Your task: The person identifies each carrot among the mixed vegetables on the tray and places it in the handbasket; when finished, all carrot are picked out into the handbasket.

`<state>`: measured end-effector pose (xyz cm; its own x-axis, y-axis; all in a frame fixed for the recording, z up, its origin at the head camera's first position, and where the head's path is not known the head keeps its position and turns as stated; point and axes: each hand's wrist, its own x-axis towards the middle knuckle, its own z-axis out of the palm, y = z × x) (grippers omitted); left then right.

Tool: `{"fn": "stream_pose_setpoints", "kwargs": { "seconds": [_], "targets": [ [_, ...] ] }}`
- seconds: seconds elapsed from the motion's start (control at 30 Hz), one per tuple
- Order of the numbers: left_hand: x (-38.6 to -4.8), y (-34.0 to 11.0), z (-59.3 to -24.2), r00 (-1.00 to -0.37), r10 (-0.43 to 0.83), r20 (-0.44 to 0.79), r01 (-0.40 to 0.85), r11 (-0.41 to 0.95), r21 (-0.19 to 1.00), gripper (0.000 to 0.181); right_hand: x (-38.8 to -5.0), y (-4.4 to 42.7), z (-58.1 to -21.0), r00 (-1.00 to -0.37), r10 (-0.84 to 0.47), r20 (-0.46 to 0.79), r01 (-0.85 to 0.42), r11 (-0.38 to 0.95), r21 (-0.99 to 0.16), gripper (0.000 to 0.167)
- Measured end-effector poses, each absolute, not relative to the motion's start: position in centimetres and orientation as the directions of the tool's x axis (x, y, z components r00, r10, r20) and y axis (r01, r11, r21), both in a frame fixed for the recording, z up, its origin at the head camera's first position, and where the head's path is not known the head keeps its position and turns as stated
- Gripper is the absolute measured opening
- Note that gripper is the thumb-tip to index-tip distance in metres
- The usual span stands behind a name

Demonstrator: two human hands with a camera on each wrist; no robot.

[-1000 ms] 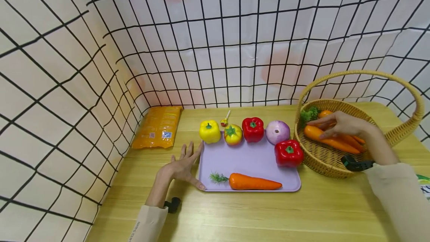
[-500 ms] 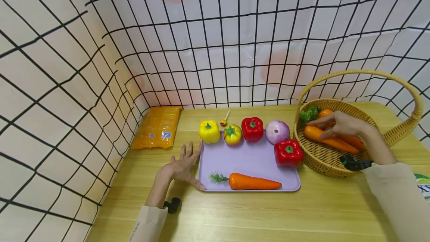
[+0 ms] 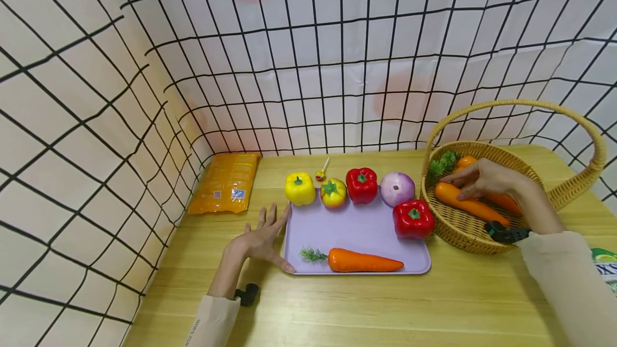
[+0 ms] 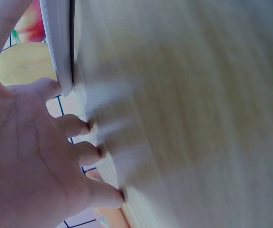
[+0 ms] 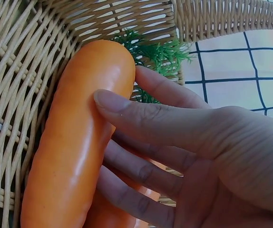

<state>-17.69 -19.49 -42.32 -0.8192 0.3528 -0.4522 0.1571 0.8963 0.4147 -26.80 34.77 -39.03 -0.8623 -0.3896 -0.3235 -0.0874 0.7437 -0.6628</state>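
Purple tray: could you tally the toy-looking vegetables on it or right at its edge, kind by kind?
Red bell peppers: 2
Yellow bell pepper: 1
Yellow-red tomato: 1
Purple onion: 1
Carrot: 1
Total on or at the edge of the purple tray: 6

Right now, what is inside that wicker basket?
The wicker basket holds an orange carrot pinched by the right hand, more orange pieces behind it, and greenery. The hand covers part of the contents, so I cannot count everything.
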Motion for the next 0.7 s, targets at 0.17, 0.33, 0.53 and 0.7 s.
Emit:
{"fn": "stream_pose_setpoints", "kwargs": {
  "seconds": [0.17, 0.33, 0.53, 0.7],
  "targets": [
    [-17.65, -19.44, -42.28, -0.818, 0.348, -0.458, 0.154, 0.899, 0.41, 0.146, -26.77, 34.85, -39.06, -0.863, -0.389, -0.322, -0.085, 0.741, -0.666, 0.057],
    [-17.62, -19.42, -42.25, -0.818, 0.351, -0.455, 0.157, 0.898, 0.411, 0.147, -26.8, 34.94, -39.09, -0.864, -0.4, -0.306, -0.104, 0.736, -0.669, 0.056],
    [-17.53, -19.44, -42.18, -0.819, 0.353, -0.452, 0.161, 0.898, 0.409, 0.146, -26.77, 34.88, -39.03, -0.863, -0.409, -0.295, -0.12, 0.734, -0.668, 0.055],
    [-17.47, -19.43, -42.11, -0.818, 0.35, -0.456, 0.158, 0.899, 0.407, 0.146, -26.67, 34.82, -38.96, -0.865, -0.409, -0.292, -0.122, 0.734, -0.669, 0.055]
  ]
}}
